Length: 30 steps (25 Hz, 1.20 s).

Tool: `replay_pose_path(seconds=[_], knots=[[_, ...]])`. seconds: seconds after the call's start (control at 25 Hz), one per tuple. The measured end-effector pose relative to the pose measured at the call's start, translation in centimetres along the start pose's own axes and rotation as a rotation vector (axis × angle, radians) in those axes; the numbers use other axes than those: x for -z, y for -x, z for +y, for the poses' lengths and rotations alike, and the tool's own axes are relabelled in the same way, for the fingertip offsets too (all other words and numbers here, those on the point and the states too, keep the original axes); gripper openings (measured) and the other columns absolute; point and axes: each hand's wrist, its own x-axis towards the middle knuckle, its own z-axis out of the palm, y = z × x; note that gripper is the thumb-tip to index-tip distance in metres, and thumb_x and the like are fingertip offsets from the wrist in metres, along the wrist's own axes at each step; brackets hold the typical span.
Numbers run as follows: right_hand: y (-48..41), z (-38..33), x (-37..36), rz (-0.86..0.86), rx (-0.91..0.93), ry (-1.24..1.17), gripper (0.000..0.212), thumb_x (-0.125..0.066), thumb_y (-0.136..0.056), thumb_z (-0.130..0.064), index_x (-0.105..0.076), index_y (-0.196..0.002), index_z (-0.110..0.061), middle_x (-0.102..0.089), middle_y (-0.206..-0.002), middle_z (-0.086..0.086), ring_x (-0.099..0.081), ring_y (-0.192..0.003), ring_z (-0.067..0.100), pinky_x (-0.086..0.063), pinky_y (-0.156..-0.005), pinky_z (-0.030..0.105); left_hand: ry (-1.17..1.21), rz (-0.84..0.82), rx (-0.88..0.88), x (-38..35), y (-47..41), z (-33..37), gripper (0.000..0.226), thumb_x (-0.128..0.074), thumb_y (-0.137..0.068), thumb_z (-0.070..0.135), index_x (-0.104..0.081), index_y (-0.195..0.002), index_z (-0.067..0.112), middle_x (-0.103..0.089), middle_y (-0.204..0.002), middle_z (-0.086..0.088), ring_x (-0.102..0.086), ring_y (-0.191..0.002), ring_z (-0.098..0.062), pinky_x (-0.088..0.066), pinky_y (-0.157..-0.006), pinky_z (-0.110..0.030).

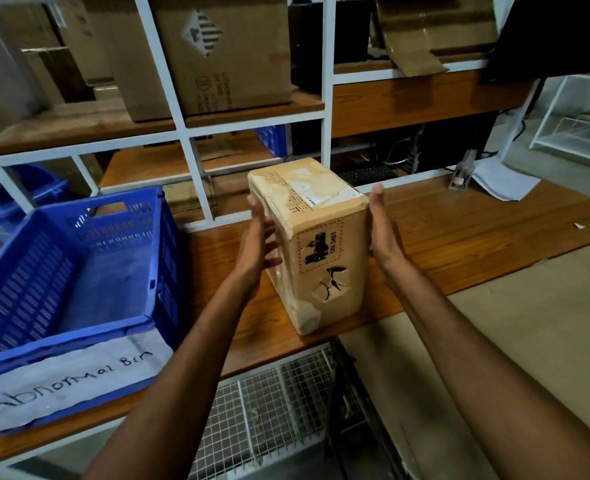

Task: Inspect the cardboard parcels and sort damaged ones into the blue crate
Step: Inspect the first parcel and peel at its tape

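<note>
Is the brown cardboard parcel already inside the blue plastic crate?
No, the parcel is between the left hand and right hand, right of the crate.

Head-worn view, steeply down onto parcel [316, 237]

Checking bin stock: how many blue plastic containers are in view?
3: the labelled blue crate on the bench at left, a blue bin behind it, and part of a second crate behind the white rack. More may be hidden.

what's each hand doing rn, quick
Left hand: open, fingers spread against the left side of the cardboard parcel.
Right hand: open, flat against the parcel's right side.
</note>
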Motion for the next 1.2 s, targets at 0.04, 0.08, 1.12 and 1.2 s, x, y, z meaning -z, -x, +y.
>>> replay_pose_path(seconds=[0.04,0.08,1.12,1.2], knots=[[-0.2,-0.7,-0.3,0.001,0.0,0.082,0.053,-0.033,-0.096,-0.078,-0.067,-0.097,-0.037,-0.071,-0.089,-0.012,-0.069,-0.083,0.006,-0.056,-0.069,0.026,-0.029,-0.028,-0.024,-0.2,-0.1,1.2,0.092,-0.026,-0.089,0.083,-0.045,-0.155,0.021,-0.058,-0.147,-0.005,-0.061,-0.127,-0.024,-0.052,-0.101,-0.047],[-0.5,-0.9,-0.6,0.01,-0.003,0.145,0.057,-0.041,-0.09,-0.082,-0.068,-0.1,-0.033,-0.073,-0.095,-0.007,-0.07,-0.089,0.013,-0.058,-0.076,0.032,-0.072,-0.039,-0.058,-0.4,-0.2,2.0,0.082,-0.035,-0.094,0.077,-0.046,-0.152,0.021,-0.065,-0.137,-0.002,-0.068,-0.116,-0.017,-0.056,-0.096,-0.042],[-2.7,3.9,3.7,-0.117,-0.239,0.603,0.043,-0.071,-0.085,-0.056,-0.073,-0.112,-0.022,-0.074,-0.104,-0.001,-0.07,-0.094,0.022,-0.057,-0.095,0.049,0.418,0.293,0.335,1.1,-3.9,-7.9,0.119,-0.102,-0.048,0.039,-0.04,-0.149,0.035,-0.057,-0.143,-0.016,-0.067,-0.114,-0.04,-0.062,-0.077,-0.06],[-2.9,4.5,3.1,-0.079,-0.164,0.548,0.042,-0.073,-0.085,-0.053,-0.073,-0.112,-0.021,-0.075,-0.104,-0.001,-0.07,-0.096,0.023,-0.058,-0.093,0.05,0.38,0.347,0.248,0.9,-2.2,-5.1,0.074,-0.087,-0.078,0.013,-0.05,-0.142,0.02,-0.066,-0.132,-0.015,-0.071,-0.108,-0.035,-0.063,-0.079,-0.058]])
